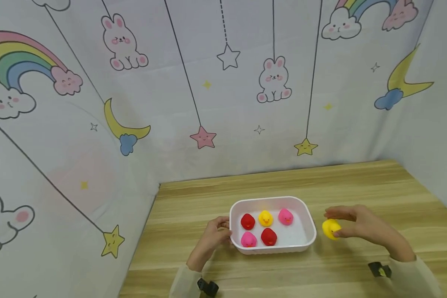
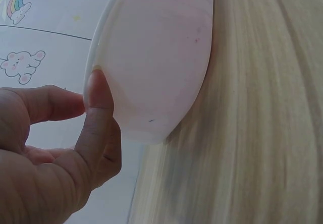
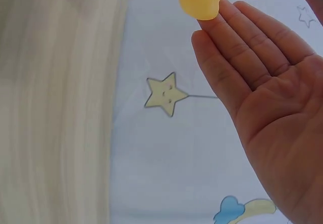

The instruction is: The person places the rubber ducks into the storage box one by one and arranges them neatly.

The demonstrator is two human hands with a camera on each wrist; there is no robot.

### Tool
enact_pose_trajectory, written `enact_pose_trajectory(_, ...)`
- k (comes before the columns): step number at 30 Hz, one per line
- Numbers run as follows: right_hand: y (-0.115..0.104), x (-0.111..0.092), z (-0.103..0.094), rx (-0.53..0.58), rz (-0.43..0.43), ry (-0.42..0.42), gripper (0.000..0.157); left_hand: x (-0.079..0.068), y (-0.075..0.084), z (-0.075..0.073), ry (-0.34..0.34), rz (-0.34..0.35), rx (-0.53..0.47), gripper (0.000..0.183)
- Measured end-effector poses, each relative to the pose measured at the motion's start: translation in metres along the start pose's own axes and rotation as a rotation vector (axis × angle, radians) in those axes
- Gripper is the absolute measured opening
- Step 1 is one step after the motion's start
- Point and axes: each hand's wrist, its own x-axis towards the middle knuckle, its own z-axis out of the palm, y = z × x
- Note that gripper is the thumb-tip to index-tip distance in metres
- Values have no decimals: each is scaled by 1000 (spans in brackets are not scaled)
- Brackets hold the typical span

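Observation:
A white plastic tray [image 1: 294, 231] stands on the wooden table with several small rubber ducks in it. Inside are a red duck [image 1: 247, 222], a yellow duck [image 1: 265, 218], a pink duck [image 1: 285, 216], a second pink duck [image 1: 248, 239] and a second red duck [image 1: 269, 236]. My left hand [image 1: 214, 238] pinches the tray's left rim between thumb and fingers; the left wrist view shows the tray wall [image 2: 151, 67] from close up. To the right of the tray, my right hand [image 1: 365, 227] holds another yellow duck [image 1: 330, 229] between thumb and fingers, apart from the tray.
The wood-grain table [image 1: 268, 273] extends around the tray. A white cloth backdrop [image 1: 238, 107] printed with rabbits, stars and moons hangs behind it and at both sides. Black wrist devices, one at the left sleeve [image 1: 186, 281] and one at the right sleeve [image 1: 413, 277], are visible.

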Motion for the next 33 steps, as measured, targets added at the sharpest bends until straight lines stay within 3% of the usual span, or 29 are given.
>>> enact_pose_trajectory(9, -17, 35, 15, 8, 25, -25, 51, 2, 2, 1, 1, -7, 11, 52)
enact_pose_trajectory(22, -14, 76, 53, 71, -17, -142, 47, 1, 3, 0, 6, -8, 5, 50)
enact_pose_trajectory(33, -14, 86, 83, 18, -6, -228, 45, -3, 0, 0, -3, -10, -8, 51)
